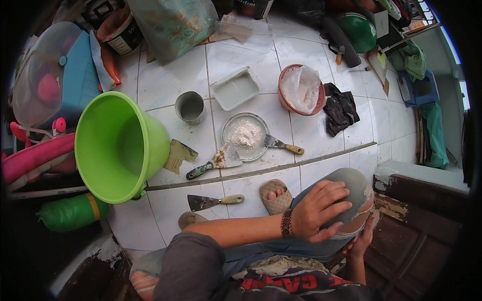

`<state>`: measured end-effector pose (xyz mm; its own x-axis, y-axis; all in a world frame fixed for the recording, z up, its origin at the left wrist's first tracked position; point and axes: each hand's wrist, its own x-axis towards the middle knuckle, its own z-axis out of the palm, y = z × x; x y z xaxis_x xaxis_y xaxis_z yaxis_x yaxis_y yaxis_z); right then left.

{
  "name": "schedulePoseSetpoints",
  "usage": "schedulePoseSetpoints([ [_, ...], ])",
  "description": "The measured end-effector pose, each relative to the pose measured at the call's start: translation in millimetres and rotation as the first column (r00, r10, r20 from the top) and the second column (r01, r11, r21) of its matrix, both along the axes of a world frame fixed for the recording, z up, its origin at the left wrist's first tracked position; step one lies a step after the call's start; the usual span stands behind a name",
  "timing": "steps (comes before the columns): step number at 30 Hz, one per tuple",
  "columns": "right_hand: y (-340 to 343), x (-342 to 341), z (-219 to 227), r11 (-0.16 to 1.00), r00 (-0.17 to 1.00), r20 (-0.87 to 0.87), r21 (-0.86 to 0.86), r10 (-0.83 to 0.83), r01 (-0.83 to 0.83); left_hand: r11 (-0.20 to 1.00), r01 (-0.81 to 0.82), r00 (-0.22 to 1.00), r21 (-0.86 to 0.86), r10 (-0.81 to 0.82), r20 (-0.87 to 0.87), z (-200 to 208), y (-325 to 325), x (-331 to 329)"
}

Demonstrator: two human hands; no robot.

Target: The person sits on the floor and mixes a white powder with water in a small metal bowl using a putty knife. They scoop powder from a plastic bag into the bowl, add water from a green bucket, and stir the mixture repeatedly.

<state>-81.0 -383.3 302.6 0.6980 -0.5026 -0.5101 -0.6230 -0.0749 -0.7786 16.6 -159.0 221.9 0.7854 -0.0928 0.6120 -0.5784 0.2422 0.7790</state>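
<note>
My left hand (321, 210), with a braided bracelet at the wrist, lies over my raised right knee (346, 183) in torn jeans, fingers extended. Low beside the same leg, my right hand (359, 242) rests against the torn denim, partly hidden, fingers loosely stretched. Neither hand shows a held tool. In front of me, a round dish (227, 146) carries a heap of white powder (245, 134). One putty knife (283, 145) leans on its right rim; a wider, smeared scraper (216, 161) touches its left side. Another putty knife (216, 200) lies near my sandals (275, 196).
A large green bucket (155, 145) stands left, beside a notched spreader (178, 155). Farther off are a grey cup (191, 107), a white rectangular tub (235, 89), a red basket (286, 103) with a plastic bag, and a black bag (340, 110). A raised tile edge (261, 169) crosses the floor.
</note>
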Motion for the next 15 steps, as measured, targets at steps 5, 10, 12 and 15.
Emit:
schedulePoseSetpoints([
  [5, -53, -43, -35, 0.951, 0.950, 0.201, -0.247, 0.240, -0.188, 0.974, 0.134, 0.918, 0.183, -0.192, 0.348, -1, -11, -30],
  [10, -2, -62, -17, 0.844, 0.900, 0.240, 0.323, 0.365, -0.428, 0.980, 0.156, 0.907, 0.122, -0.191, 0.375, -16, -14, -32],
  [12, 1, -64, -26, 0.861, 0.894, 0.192, 0.249, 0.405, -0.443, 0.984, 0.139, 0.914, 0.114, -0.172, 0.368, -18, -10, -36],
  [15, -8, -61, -40, 0.871, 0.876, 0.133, 0.113, 0.464, -0.478, 0.983, 0.123, 0.934, 0.135, -0.160, 0.318, -19, -5, -36],
])
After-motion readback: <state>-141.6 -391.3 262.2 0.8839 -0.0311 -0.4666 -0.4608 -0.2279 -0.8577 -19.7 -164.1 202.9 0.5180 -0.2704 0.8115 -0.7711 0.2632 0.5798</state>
